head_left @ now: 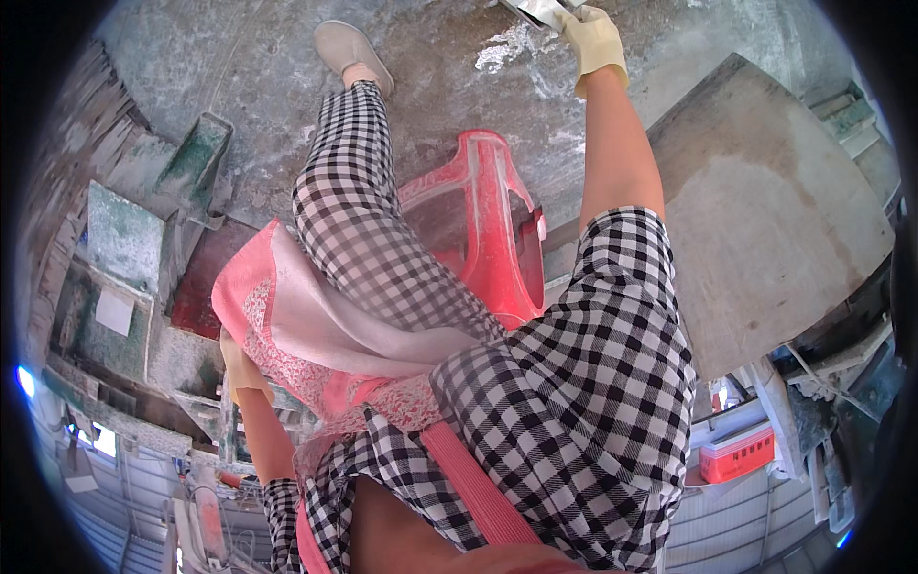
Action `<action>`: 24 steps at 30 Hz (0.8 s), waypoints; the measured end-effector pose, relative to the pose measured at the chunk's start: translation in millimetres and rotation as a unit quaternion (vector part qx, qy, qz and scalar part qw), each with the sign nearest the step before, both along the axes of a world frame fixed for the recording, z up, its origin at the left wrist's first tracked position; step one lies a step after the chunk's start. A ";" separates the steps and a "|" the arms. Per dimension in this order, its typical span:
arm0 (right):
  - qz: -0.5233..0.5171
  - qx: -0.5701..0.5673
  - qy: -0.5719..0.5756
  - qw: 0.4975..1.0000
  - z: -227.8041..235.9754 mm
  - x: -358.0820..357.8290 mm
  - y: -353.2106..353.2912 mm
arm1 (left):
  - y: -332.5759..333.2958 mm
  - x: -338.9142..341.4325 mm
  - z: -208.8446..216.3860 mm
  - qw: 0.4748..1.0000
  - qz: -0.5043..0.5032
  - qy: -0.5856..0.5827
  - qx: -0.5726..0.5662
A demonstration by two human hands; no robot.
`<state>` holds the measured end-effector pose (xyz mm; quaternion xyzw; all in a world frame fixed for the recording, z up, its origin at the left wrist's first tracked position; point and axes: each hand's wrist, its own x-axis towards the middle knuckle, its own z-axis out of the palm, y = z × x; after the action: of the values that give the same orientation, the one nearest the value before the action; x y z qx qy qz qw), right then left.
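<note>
The grey floor (258, 72) spreads below the right hand. A big grey board (775, 210) is to that hand's right. A pink apron (325, 316) hides part of the left hand (241, 368); I can't tell what its fingers do. A red stool (486, 220) sits between both hands. The right hand (595, 43), in a pale yellow glove, pinches a shiny metal thing (541, 11) just to its left.

Red box (736, 462): printed characters, too small to read | pale sheet (115, 312): nothing legible
</note>
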<state>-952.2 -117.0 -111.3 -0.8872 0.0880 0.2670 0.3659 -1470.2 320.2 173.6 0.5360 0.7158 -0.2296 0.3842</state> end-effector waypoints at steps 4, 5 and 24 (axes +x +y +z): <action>0.030 0.005 -0.038 0.999 3.0 -1.0 0.7 | 1.2 -11.3 -2.2 1.000 -0.004 0.005 0.006; 0.031 0.004 -0.045 0.999 4.6 -1.4 -0.3 | 2.0 -14.4 -1.8 1.000 -0.005 0.008 0.007; 0.197 -0.196 -0.076 0.957 88.3 -23.4 45.4 | 2.8 -5.2 18.7 0.999 -0.028 0.047 -0.002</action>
<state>-975.6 -71.6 -23.0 -0.9590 -0.0661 0.2428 0.1301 -1475.4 323.0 192.4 0.5434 0.7174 -0.2668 0.3449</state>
